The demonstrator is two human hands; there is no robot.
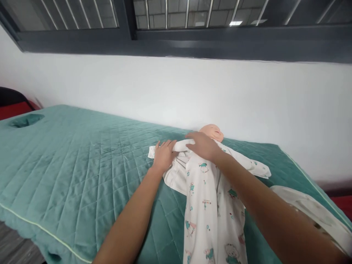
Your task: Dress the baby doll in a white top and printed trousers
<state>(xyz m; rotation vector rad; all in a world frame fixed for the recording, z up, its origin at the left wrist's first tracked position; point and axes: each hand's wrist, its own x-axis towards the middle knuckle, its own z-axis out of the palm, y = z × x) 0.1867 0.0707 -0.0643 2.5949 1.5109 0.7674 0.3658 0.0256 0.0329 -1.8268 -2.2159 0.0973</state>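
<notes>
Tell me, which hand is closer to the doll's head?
Right. The right hand lies on the chest just beside the doll's head; the left hand rests farther out on the white sleeve.

No readable text, label, brand, number or sign is showing anywhere. The white fabric baby sleepsuit printed with small teal cartoon animals (211, 205) is carrying tiny coloured marks beneath some of the figures. These may be lettering, but they are appearing too small and blurred to read.
</notes>
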